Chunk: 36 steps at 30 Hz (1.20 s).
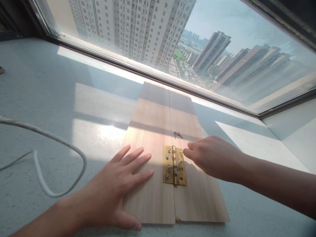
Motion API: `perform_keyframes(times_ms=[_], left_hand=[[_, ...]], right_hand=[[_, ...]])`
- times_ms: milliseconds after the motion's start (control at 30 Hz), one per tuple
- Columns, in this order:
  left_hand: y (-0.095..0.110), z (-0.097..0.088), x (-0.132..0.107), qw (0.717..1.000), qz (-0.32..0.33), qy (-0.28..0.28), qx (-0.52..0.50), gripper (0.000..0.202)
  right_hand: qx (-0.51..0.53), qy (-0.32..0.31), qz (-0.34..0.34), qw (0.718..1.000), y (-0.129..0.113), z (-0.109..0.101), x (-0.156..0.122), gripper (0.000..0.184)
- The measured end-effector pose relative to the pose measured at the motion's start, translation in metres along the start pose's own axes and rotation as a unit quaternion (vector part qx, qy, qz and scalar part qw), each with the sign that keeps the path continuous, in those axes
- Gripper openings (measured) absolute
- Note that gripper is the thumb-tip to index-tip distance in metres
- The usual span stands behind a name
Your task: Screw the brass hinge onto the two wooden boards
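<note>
Two wooden boards (150,200) lie side by side, a narrow seam between them. Across the seam sits an open brass hinge (174,164), with screws in the holes of its left leaf and one in its right leaf. My left hand (118,187) rests flat on the left board, fingers spread, left of the hinge. My right hand (212,159) is closed beside the hinge's upper right corner. A thin metal piece (181,152) sticks out from its fingertips over the right leaf; its kind is unclear. Several loose screws (177,134) lie on the right board, above the hinge.
A white cable (84,161) loops across the speckled sill (44,89) at left. Beyond the boards runs the window frame (118,65), with tall buildings outside. A white wall (293,128) stands at right. Sunlight and shadow bands cross the boards.
</note>
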<state>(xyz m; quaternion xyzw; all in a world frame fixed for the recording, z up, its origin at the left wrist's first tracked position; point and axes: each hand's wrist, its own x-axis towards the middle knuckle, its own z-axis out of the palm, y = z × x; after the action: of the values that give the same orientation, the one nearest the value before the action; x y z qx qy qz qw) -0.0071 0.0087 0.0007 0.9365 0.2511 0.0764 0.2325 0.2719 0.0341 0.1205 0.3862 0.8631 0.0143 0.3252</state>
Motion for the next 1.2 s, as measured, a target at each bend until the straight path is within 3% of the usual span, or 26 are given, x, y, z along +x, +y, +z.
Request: perform_keyframes(times_ms=[100,200,233,300,367,400,433,500,567,667,733,800,900,967,1033,1100,1200], left_hand=[[0.001,0.000,0.001,1.000,0.005,0.005,-0.009,0.090],[0.001,-0.001,0.000,1.000,0.002,0.014,-0.010,0.090],[0.001,-0.002,0.000,1.000,0.002,0.014,-0.009,0.089],[0.001,-0.002,-0.001,1.000,0.003,0.013,-0.006,0.088],[0.001,-0.002,-0.001,1.000,0.006,0.013,-0.003,0.086],[0.002,-0.001,-0.001,1.000,0.006,0.015,-0.002,0.086],[0.003,-0.001,-0.001,1.000,0.004,0.018,-0.001,0.085],[0.005,0.000,0.000,0.999,-0.011,0.032,0.002,0.085],[0.006,0.001,0.000,0.999,-0.018,0.041,0.006,0.085],[0.005,0.001,-0.001,0.999,0.004,0.033,0.001,0.086],[0.004,0.000,-0.001,1.000,0.011,0.028,-0.003,0.085],[0.003,-0.001,-0.001,1.000,0.006,0.027,-0.004,0.084],[0.002,-0.001,0.000,1.000,0.008,0.029,-0.008,0.083],[0.002,-0.001,0.000,0.999,0.007,0.034,-0.010,0.081],[0.003,-0.002,0.000,0.999,0.004,0.033,-0.011,0.081],[0.003,-0.003,0.000,1.000,0.002,0.028,-0.011,0.081],[0.004,-0.004,0.001,1.000,0.001,0.020,-0.011,0.079]], right_hand=[[0.007,-0.020,-0.031,0.999,0.009,0.001,0.006,0.017],[0.134,-0.003,0.117,0.984,0.014,0.005,0.010,0.014],[0.203,-0.001,0.185,0.962,0.013,0.007,0.010,0.013],[0.342,-0.018,0.304,0.889,0.010,0.009,0.010,0.012],[0.413,-0.032,0.353,0.839,0.004,0.009,0.007,0.012],[0.407,-0.024,0.352,0.843,0.001,0.009,0.006,0.012],[0.372,-0.008,0.335,0.866,-0.002,0.010,0.004,0.013],[0.249,0.026,0.263,0.932,-0.005,0.012,0.000,0.013],[0.118,0.045,0.160,0.979,-0.005,0.015,-0.003,0.014],[-0.017,0.067,-0.023,0.997,0.001,0.020,-0.006,0.019],[-0.047,0.063,-0.084,0.993,0.006,0.021,-0.005,0.020],[-0.025,0.034,-0.047,0.998,0.009,0.019,-0.002,0.018],[0.074,-0.004,0.113,0.991,0.009,0.010,0.007,0.015],[0.167,-0.033,0.218,0.961,0.009,0.000,0.017,0.014],[0.244,-0.087,0.279,0.925,0.009,-0.010,0.025,0.010],[0.262,-0.116,0.281,0.916,0.010,-0.014,0.028,0.007],[0.169,-0.079,0.205,0.961,0.011,-0.011,0.023,0.009]])
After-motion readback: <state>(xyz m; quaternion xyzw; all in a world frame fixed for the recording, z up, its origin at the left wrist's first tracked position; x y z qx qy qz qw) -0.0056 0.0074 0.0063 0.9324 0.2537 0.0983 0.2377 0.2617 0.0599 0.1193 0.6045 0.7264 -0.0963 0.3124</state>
